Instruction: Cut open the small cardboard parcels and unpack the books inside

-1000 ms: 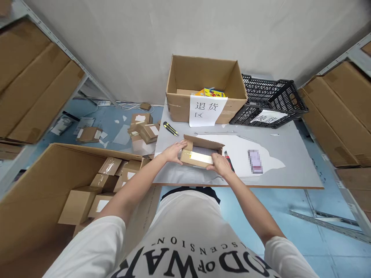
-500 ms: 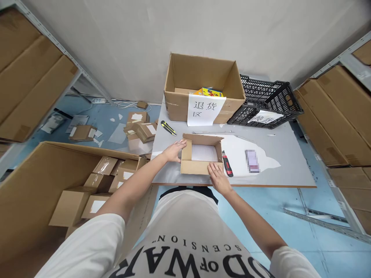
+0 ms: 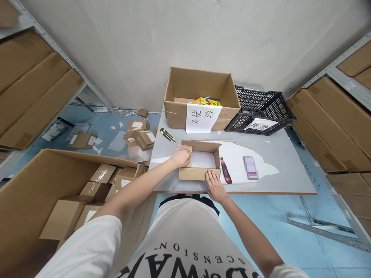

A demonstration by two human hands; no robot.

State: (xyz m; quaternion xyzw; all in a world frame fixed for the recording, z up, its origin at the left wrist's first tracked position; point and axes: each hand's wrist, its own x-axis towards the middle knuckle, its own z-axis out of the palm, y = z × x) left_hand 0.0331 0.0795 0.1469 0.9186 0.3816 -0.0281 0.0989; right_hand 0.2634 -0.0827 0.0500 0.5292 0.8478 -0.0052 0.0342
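Observation:
A small open cardboard box (image 3: 199, 173) sits at the near edge of the grey table (image 3: 278, 181), with something white inside it. My left hand (image 3: 181, 157) rests on the box's left flap, fingers curled over its rim. My right hand (image 3: 213, 184) lies flat against the box's near wall, fingers spread. A red and black box cutter (image 3: 225, 170) lies just right of the box.
A large open carton (image 3: 199, 98) with a paper sign and a black plastic crate (image 3: 261, 110) stand at the table's back. A yellow cutter (image 3: 167, 135) and a phone (image 3: 251, 167) lie on the table. A big carton of small parcels (image 3: 95, 189) stands on the floor at left. Shelves flank both sides.
The box has been set down flat on the table with its flaps open. My left hand moved onto the left flap and my right hand flattened against the near wall.

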